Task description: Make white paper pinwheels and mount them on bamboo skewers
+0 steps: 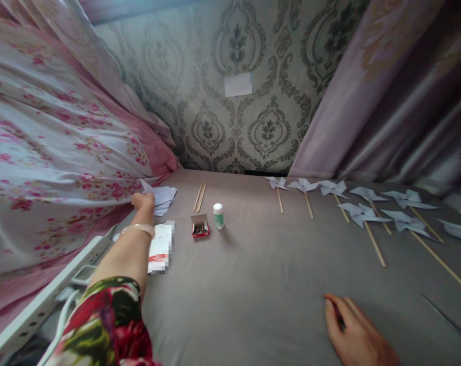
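Eight paper pinwheels (363,214), spread out beyond the right hand (358,328), likely to spare their blades.
Left hand (143,202) at the paper stack (165,198), grip unclear; right thumb and forefinger together, nothing visible held.

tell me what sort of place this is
Probably a bedroom, judging by the floral pink-and-white fabric, the drawn curtain and the patterned wallpaper behind the cloth-covered surface.
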The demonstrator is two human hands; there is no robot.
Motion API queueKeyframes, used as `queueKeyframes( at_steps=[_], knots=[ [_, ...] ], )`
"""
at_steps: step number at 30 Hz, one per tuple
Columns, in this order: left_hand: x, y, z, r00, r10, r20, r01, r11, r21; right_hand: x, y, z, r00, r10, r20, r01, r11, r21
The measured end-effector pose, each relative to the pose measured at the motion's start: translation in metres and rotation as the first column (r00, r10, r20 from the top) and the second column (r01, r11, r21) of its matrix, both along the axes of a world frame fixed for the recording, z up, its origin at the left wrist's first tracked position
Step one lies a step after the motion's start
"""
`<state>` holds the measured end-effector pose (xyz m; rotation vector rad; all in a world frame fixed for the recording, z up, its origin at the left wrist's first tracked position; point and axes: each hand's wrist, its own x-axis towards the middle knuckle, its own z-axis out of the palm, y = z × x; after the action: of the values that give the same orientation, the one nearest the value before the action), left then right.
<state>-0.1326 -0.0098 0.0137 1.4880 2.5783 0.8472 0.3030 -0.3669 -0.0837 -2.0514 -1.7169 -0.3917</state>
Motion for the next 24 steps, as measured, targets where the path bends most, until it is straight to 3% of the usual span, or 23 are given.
queueKeyframes(
  at_steps=[3, 5, 8, 11, 12, 14, 16, 18, 20, 22, 24],
  knots=[
    [0.021, -0.006, 0.015, 0.965, 0.213, 0.152, -0.242, 0.947, 0.210, -0.001, 0.000, -0.001, 1.000, -0.026, -0.003, 0.026, 0.999, -0.019],
    [0.039, -0.008, 0.027, 0.939, 0.228, 0.257, -0.309, 0.888, 0.342, -0.001, 0.000, -0.002, 0.999, -0.034, -0.006, 0.034, 0.999, -0.022],
    [0.073, -0.018, 0.042, 0.932, 0.145, 0.332, -0.297, 0.830, 0.472, -0.002, 0.000, 0.000, 0.999, -0.030, -0.016, 0.030, 0.999, -0.030],
    [0.120, -0.046, 0.044, 0.919, -0.024, 0.393, -0.223, 0.791, 0.569, -0.004, 0.000, 0.004, 0.999, -0.034, -0.030, 0.033, 0.998, -0.046],
    [0.138, -0.059, 0.041, 0.863, -0.185, 0.471, -0.190, 0.744, 0.641, -0.005, 0.000, 0.006, 0.998, -0.039, -0.041, 0.037, 0.998, -0.049],
    [0.176, -0.089, 0.032, 0.639, -0.490, 0.594, -0.149, 0.678, 0.719, -0.007, 0.001, 0.008, 0.995, -0.046, -0.086, 0.042, 0.998, -0.050],
    [0.211, -0.120, 0.020, 0.285, -0.615, 0.735, -0.109, 0.741, 0.662, -0.008, 0.001, 0.010, 0.985, -0.046, -0.164, 0.037, 0.998, -0.054],
    [0.240, -0.148, 0.008, -0.072, -0.529, 0.845, 0.006, 0.847, 0.531, -0.006, 0.002, 0.012, 0.964, -0.033, -0.265, 0.015, 0.998, -0.067],
    [0.262, -0.172, -0.002, -0.340, -0.361, 0.868, 0.145, 0.892, 0.428, -0.001, 0.004, 0.015, 0.921, -0.015, -0.389, -0.024, 0.995, -0.094],
    [0.277, -0.190, -0.011, -0.477, -0.178, 0.861, 0.278, 0.899, 0.340, 0.007, 0.008, 0.020, 0.833, 0.000, -0.554, -0.087, 0.988, -0.131],
    [0.287, -0.204, -0.020, -0.523, -0.041, 0.851, 0.398, 0.871, 0.286, 0.015, 0.014, 0.032, 0.651, 0.011, -0.759, -0.175, 0.975, -0.136]
  ],
)
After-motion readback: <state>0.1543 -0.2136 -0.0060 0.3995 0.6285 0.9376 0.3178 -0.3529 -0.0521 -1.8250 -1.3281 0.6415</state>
